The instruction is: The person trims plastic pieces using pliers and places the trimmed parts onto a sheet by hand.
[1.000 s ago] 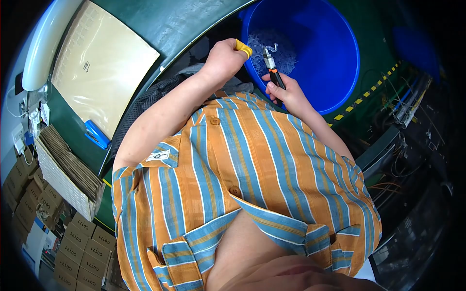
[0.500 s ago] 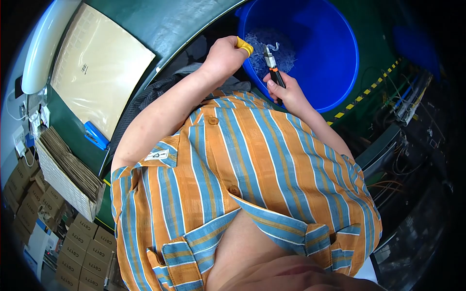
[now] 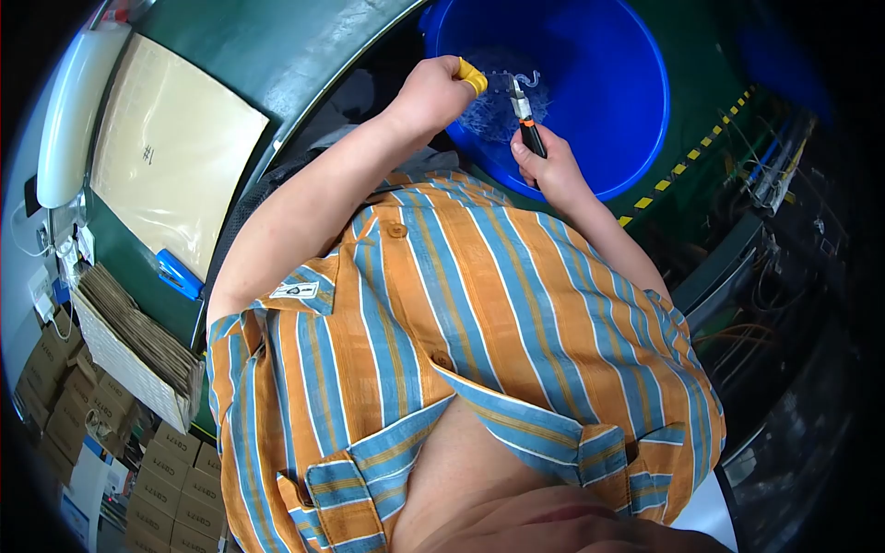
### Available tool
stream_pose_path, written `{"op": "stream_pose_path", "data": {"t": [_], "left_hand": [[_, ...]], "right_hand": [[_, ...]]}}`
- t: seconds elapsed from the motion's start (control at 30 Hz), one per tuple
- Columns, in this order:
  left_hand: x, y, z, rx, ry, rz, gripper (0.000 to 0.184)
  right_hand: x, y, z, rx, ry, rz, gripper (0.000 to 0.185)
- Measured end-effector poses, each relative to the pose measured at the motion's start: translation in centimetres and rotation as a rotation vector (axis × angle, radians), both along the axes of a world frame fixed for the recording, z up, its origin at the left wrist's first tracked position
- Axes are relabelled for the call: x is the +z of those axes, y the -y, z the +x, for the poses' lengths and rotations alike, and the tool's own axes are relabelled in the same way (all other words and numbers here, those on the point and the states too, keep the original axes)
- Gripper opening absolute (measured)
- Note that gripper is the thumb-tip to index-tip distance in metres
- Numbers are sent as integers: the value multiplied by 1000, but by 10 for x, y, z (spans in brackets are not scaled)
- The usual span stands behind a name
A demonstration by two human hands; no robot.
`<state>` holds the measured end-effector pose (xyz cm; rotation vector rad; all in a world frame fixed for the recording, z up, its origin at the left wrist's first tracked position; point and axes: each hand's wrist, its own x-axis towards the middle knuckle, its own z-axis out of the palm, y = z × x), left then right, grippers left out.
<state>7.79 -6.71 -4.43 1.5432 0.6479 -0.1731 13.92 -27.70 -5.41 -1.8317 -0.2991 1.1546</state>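
Note:
My left hand (image 3: pixel 442 90), with yellow covers on its fingertips, pinches a thin clear plastic piece (image 3: pixel 501 77) over the blue bin. A curled end (image 3: pixel 529 79) of clear plastic shows just past the tool's jaws. My right hand (image 3: pixel 550 164) is wrapped round a pair of nippers (image 3: pixel 527 127) with black handles and orange bands. Their jaws point away from me and meet the clear plastic; whether they are closed on it I cannot make out. Below, inside the big blue bin (image 3: pixel 613 111), lies a heap of clear plastic scraps (image 3: pixel 484 115).
On the green bench (image 3: pixel 304 46) to the left lie a large tan envelope (image 3: pixel 175 138) and a blue stapler (image 3: pixel 177 275). A stack of cardboard sheets (image 3: pixel 138 332) and several cartons (image 3: pixel 171 488) stand lower left. Yellow-black tape (image 3: pixel 687 166) marks the right side.
Both hands have shifted slightly, and clear plastic now shows stretched between my left fingers and the nippers. The bin and bench have slid left in view as the camera turned.

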Motion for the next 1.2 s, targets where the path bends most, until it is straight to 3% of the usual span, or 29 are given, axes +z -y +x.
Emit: {"op": "stream_pose_path", "data": {"t": [0.23, 0.43, 0.63, 0.83, 0.93, 1.13, 1.2], "left_hand": [[-7, 1, 1, 3, 3, -55, 21], [-9, 1, 1, 2, 11, -77, 21], [-6, -4, -3, 52, -30, -247, 23], [-2, -12, -10, 115, -60, -454, 26], [7, -12, -15, 130, -64, -457, 19], [20, -20, -23, 194, 4, -498, 14], [21, -25, -28, 314, 53, -570, 16]], "right_hand": [[-13, 5, -1, 13, 134, -1, 16], [-9, 3, -1, -18, 93, -5, 14], [2, -2, 3, -145, -113, 124, 9], [22, -23, 3, -214, 97, 299, 12], [37, -32, 5, -190, 152, 469, 25], [54, -52, 0, -40, 227, 464, 25], [55, -61, -4, -19, 228, 486, 25]]}}
